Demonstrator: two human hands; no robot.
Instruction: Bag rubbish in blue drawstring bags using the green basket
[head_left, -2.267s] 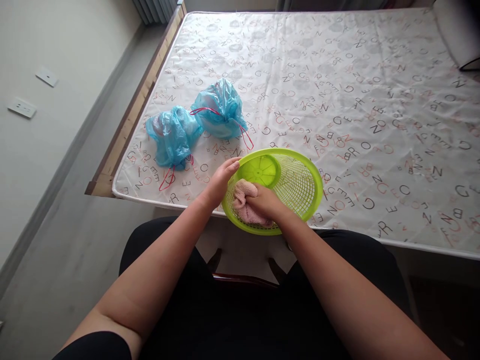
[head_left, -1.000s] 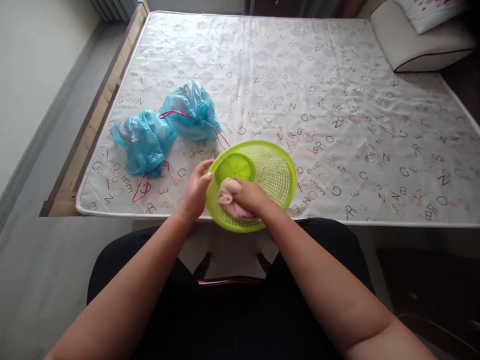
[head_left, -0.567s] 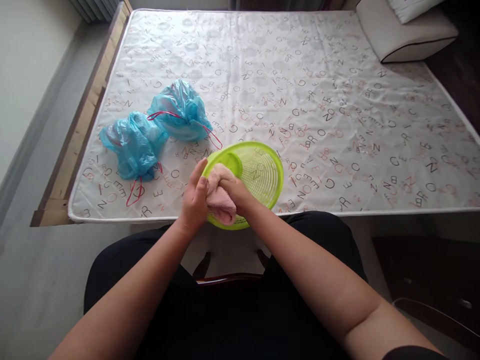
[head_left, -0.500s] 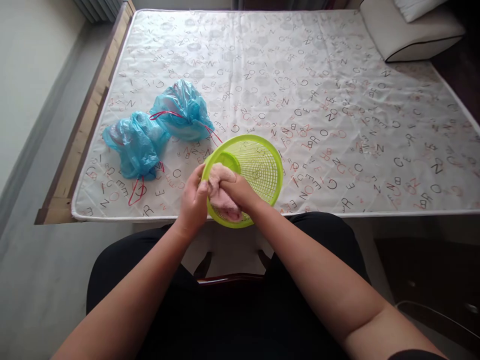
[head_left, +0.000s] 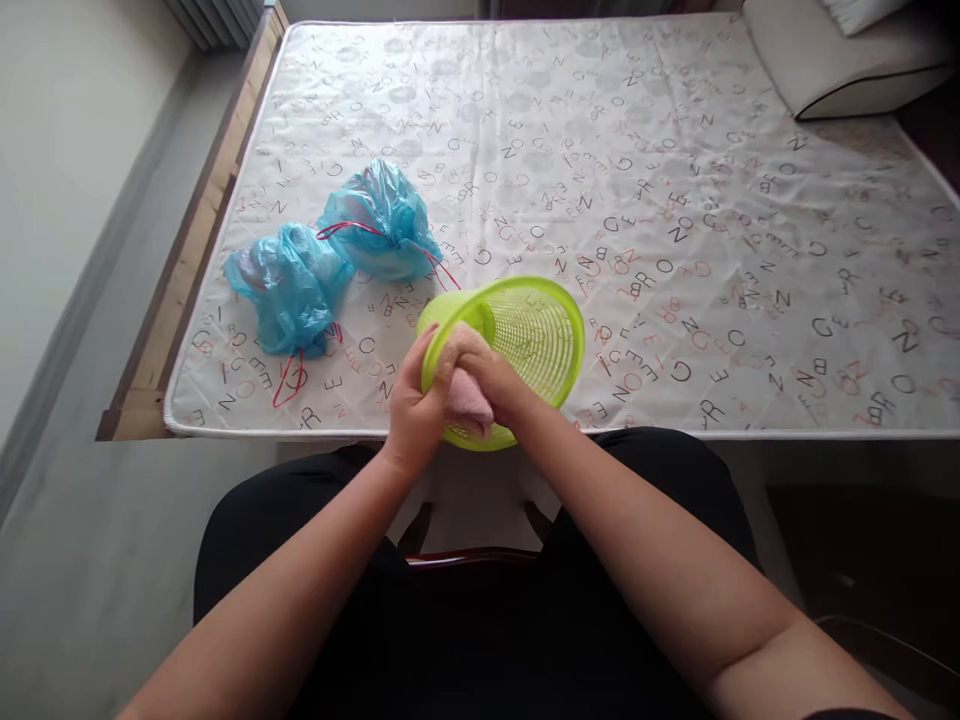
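A lime-green plastic mesh basket lies tipped on its side at the mattress's front edge, its wide mouth turned towards me. My left hand is closed on the left part of its rim, the thumb on the inner side near the cloth. A pink cloth, bunched up and fuzzy, is gripped in my right hand at the basket's mouth. The fingers of that hand are partly hidden by the cloth and sit close to my left thumb.
Two blue plastic bags with red drawstrings, a nearer bag and a farther bag, rest on the letter-printed mattress. A wooden bed frame runs along the left. A pale cushion lies at the far right corner.
The basket has turned slightly, showing more of its outer left side. My left thumb has moved inward to the cloth, and the cloth is folded differently. The whole view has shifted a little.
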